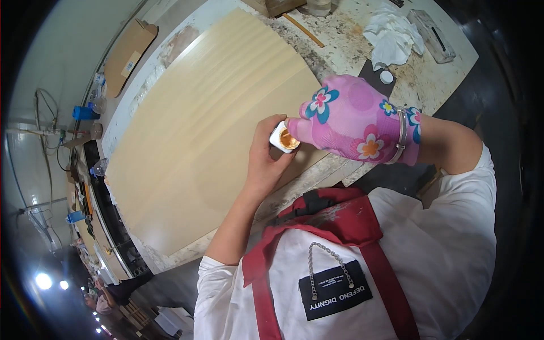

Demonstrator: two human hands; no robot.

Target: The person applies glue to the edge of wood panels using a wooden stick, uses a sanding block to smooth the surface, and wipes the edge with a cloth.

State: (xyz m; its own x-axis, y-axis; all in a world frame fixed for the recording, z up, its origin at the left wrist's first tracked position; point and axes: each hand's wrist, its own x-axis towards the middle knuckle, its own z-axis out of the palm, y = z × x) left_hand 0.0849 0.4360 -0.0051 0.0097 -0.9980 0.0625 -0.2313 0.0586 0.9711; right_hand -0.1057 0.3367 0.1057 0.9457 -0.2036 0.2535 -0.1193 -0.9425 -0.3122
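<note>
My bare left hand is wrapped round a small white squarish container, keeping it near the right edge of a large pale wood-grain panel. The container's mouth is uncovered and shows amber-brown stuff inside. My right hand wears a pink glove with flower prints. Its fingers are closed right at the container's rim. Whatever they pinch is too small or hidden to make out. A bracelet circles that wrist.
Crumpled white tissue, a grey block-like tool, a white cap on a dark sheet and a thin wooden stick lie on the stained table. A cut brown board stands at the left. People are far off, lower left.
</note>
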